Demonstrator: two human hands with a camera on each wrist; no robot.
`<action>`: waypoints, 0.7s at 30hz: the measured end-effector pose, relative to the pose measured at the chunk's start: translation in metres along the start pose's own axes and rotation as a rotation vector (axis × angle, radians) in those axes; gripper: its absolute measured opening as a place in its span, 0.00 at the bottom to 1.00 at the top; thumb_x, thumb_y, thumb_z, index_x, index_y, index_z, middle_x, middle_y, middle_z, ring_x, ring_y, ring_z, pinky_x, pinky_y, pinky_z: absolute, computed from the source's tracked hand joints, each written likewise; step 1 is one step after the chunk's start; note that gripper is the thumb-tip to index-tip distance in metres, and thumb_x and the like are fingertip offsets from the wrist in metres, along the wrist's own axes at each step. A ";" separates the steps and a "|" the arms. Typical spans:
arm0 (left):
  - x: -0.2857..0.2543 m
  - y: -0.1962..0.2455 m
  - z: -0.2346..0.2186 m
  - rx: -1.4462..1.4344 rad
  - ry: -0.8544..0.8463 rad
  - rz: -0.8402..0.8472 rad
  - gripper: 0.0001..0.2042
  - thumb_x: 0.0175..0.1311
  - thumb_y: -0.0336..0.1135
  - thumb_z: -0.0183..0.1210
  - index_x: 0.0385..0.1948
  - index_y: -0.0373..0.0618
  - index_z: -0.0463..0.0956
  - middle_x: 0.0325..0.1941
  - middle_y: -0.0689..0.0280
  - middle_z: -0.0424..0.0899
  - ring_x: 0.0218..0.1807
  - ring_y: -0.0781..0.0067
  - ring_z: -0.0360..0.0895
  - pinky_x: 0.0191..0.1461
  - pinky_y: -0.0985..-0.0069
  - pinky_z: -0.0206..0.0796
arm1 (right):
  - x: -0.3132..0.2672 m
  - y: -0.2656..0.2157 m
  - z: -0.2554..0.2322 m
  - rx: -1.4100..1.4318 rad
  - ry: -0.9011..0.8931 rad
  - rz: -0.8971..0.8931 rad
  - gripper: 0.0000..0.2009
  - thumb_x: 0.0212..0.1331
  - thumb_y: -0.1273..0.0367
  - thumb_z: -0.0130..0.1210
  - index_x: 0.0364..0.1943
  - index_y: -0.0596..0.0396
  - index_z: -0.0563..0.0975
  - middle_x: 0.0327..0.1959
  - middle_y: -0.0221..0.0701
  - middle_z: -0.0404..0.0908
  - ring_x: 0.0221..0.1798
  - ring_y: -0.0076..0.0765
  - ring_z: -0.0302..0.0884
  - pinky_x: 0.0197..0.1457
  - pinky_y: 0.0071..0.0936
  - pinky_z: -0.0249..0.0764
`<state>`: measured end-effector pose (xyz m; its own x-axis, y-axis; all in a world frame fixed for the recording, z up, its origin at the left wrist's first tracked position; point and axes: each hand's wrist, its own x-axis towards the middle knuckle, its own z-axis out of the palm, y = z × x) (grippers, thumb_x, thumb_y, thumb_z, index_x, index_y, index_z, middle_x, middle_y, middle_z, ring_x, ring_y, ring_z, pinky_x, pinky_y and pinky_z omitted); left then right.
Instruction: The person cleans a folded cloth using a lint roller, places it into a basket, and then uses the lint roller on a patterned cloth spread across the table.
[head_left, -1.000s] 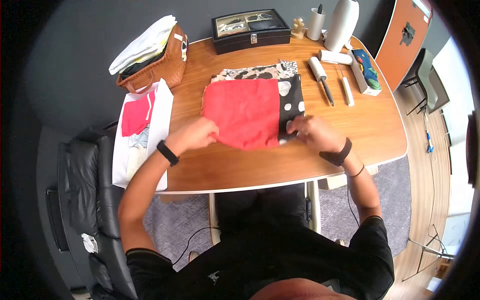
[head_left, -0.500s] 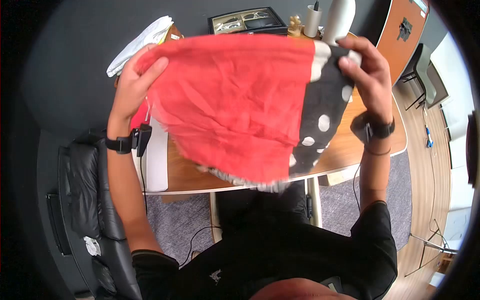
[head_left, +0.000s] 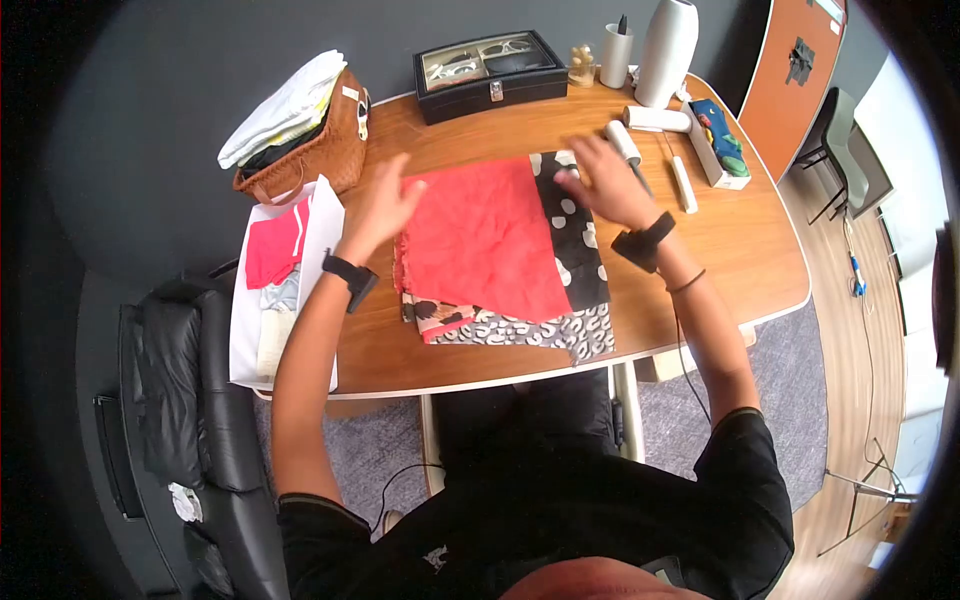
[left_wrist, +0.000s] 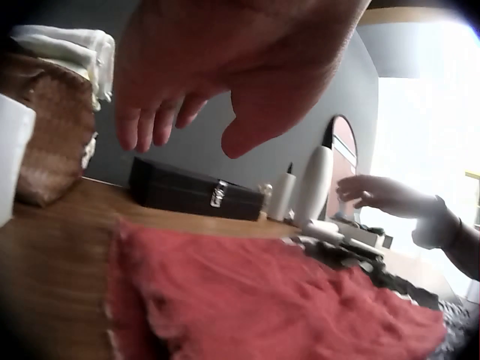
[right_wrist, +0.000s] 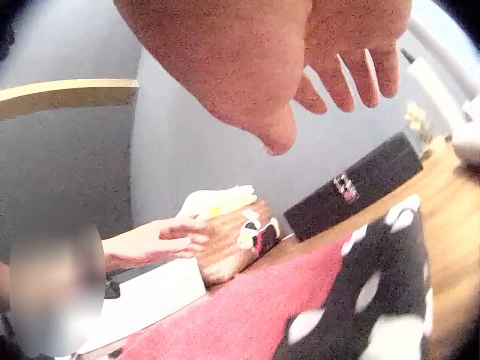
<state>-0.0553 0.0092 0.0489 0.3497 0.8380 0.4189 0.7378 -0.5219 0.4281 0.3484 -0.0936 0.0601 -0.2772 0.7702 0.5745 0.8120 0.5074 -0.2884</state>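
A cloth lies on the table, its red part (head_left: 480,240) at the left and a black strip with white dots (head_left: 572,230) at the right. Leopard-print parts (head_left: 540,332) show along its near edge. Over the cloth's far left corner is the left hand (head_left: 383,208), fingers spread, holding nothing. The right hand (head_left: 612,185) hovers above the dotted strip, also empty. Both wrist views show the hands raised over the cloth, the left hand (left_wrist: 240,67) and the right hand (right_wrist: 285,67) with loosely extended fingers.
A white box (head_left: 240,330) with folded clothes and a brown basket (head_left: 335,145) stand at the left. Behind are a black glasses case (head_left: 495,92), a white cup (head_left: 616,55) and a white bottle (head_left: 667,50). Lint rollers (head_left: 657,119) and a sock box (head_left: 735,180) sit right.
Half a second ago both hands held the cloth up in the air. Now it lies on the table, turned so its leopard-print edge faces the person, and both hands have let go.
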 end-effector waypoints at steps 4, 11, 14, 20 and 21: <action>-0.038 0.039 0.047 0.009 -0.468 0.195 0.39 0.76 0.58 0.63 0.79 0.38 0.65 0.82 0.38 0.67 0.84 0.36 0.62 0.85 0.46 0.54 | -0.033 -0.018 0.043 0.099 -0.422 -0.001 0.41 0.73 0.40 0.59 0.77 0.59 0.71 0.81 0.56 0.67 0.84 0.65 0.61 0.85 0.52 0.62; -0.047 0.048 0.072 0.233 -0.646 0.125 0.54 0.71 0.76 0.56 0.89 0.53 0.46 0.94 0.48 0.37 0.93 0.42 0.30 0.90 0.37 0.23 | -0.035 -0.004 0.059 -0.062 -0.733 0.094 0.66 0.55 0.24 0.62 0.90 0.47 0.46 0.92 0.51 0.41 0.94 0.59 0.31 0.94 0.53 0.34; -0.035 0.049 0.072 0.261 -0.648 0.093 0.54 0.70 0.77 0.56 0.89 0.57 0.45 0.95 0.51 0.37 0.94 0.43 0.30 0.91 0.39 0.24 | -0.022 0.004 0.064 -0.065 -0.711 0.086 0.66 0.54 0.22 0.60 0.89 0.46 0.47 0.92 0.52 0.41 0.94 0.59 0.32 0.94 0.52 0.33; -0.027 0.018 0.079 0.244 -0.553 0.057 0.53 0.70 0.79 0.53 0.89 0.58 0.48 0.94 0.51 0.39 0.94 0.42 0.31 0.91 0.41 0.25 | -0.027 -0.001 0.065 -0.113 -0.694 0.121 0.64 0.56 0.22 0.58 0.89 0.44 0.49 0.91 0.52 0.42 0.94 0.58 0.32 0.94 0.53 0.33; -0.028 0.014 0.077 0.239 -0.557 0.053 0.53 0.70 0.79 0.53 0.89 0.58 0.48 0.94 0.51 0.39 0.94 0.42 0.31 0.91 0.41 0.25 | -0.034 -0.001 0.060 -0.112 -0.700 0.122 0.64 0.56 0.22 0.58 0.89 0.44 0.49 0.91 0.52 0.42 0.94 0.58 0.32 0.94 0.53 0.33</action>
<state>-0.0106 -0.0094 -0.0185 0.5917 0.8027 -0.0748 0.7976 -0.5693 0.1995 0.3262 -0.0967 -0.0055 -0.4151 0.9049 -0.0938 0.8955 0.3882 -0.2176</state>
